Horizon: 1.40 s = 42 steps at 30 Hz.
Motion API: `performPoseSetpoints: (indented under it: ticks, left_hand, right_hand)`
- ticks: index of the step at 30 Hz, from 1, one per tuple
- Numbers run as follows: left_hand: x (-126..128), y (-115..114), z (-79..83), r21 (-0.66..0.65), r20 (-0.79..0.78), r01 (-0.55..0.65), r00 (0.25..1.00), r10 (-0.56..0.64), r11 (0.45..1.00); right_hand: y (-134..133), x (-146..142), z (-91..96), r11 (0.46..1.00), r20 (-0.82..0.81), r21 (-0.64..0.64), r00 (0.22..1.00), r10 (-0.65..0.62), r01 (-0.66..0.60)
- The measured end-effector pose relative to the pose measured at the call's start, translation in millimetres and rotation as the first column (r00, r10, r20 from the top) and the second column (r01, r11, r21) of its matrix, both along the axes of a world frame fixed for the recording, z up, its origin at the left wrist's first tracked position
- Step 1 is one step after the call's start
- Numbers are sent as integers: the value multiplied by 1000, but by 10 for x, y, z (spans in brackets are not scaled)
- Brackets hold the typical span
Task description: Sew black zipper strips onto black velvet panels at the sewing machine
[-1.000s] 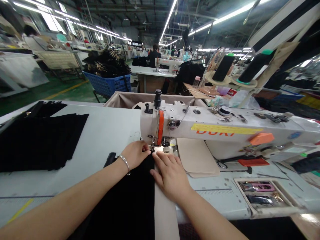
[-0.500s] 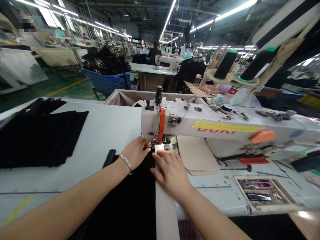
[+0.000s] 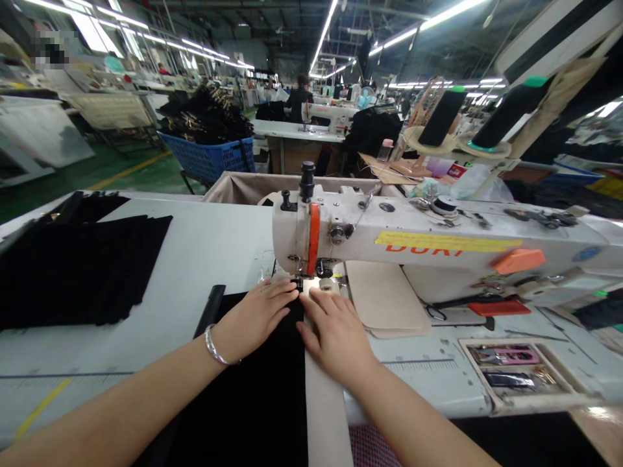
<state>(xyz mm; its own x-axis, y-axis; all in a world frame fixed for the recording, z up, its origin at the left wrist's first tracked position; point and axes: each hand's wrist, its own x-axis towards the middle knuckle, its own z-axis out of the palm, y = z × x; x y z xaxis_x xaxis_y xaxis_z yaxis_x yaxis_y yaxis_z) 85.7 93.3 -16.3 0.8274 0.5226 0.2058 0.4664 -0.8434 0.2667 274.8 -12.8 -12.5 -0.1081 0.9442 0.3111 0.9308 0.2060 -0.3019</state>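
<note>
Under the head of a white sewing machine [image 3: 360, 227], my two hands rest on cloth close to the needle. My left hand [image 3: 260, 314], with a silver bangle at the wrist, lies with fingers stretched over black fabric [image 3: 243, 402]. Its fingertips come up to the presser foot [image 3: 298, 284]. Flat on a beige strip [image 3: 327, 415] along the black fabric's right edge is my right hand [image 3: 337, 331], fingers extended and thumb near the seam line. The far end of the fabric is hidden beneath the hands and machine head.
A stack of black pieces [image 3: 82, 266] lies at the left of the table. Beige panels [image 3: 387, 298] sit right of the needle, and a tool tray [image 3: 528, 376] holds snippers. Thread cones [image 3: 442, 117] stand behind. A blue basket [image 3: 209, 155] of black items is beyond.
My left hand has drawn back slightly from the needle and flattened; its fingers were bent at the presser foot before. My right hand stays nearly in place.
</note>
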Motion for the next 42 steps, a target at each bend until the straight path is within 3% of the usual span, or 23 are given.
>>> performPoseSetpoints:
  ticks: [6,9,12,15,17,20,25,29,33,35,38,42]
  left_hand:
    - [36,13,-29,21,8,9,1000,-9,1000]
    - [-13,-70,63,23,-70,-5,998,6,1000]
    - [-212,-421,233,-17,-164,121,979,-122,993]
    - [-472,-926,350,-66,-187,300,933,-307,952]
    - [-592,-1191,362,-27,-183,385,905,-384,922]
    - [-642,-1378,313,61,-151,412,904,-400,909]
    - [-574,-1393,257,115,-58,367,930,-363,923]
    - [-584,-1401,279,147,-52,377,926,-373,915]
    - [-645,-1379,352,112,-142,405,910,-388,908]
    - [-619,-1310,391,76,-166,384,915,-368,920]
    - [-461,-1109,391,95,-148,240,963,-224,966]
    - [-225,-779,282,125,-166,158,977,-136,980]
  right_hand:
    - [10,0,18,1000,7,4,1000,-5,5]
    - [-94,-9,36,1000,3,-10,1000,8,-8]
    - [-424,-44,38,997,-30,-22,997,71,-72]
    - [-883,-102,19,986,-53,67,986,159,-155]
    - [-1147,-138,4,968,-36,152,978,207,-199]
    - [-1387,-170,-29,948,29,202,969,245,-246]
    - [-1497,-213,-133,941,107,203,961,255,-272]
    - [-1492,-298,-176,921,97,333,979,180,-203]
    - [-1456,-369,-111,874,53,467,991,122,-133]
    - [-1432,-386,-68,866,54,481,991,121,-133]
    - [-1385,-427,-77,845,75,515,989,124,-145]
    - [-1307,-555,-280,792,-21,610,1000,22,-4]
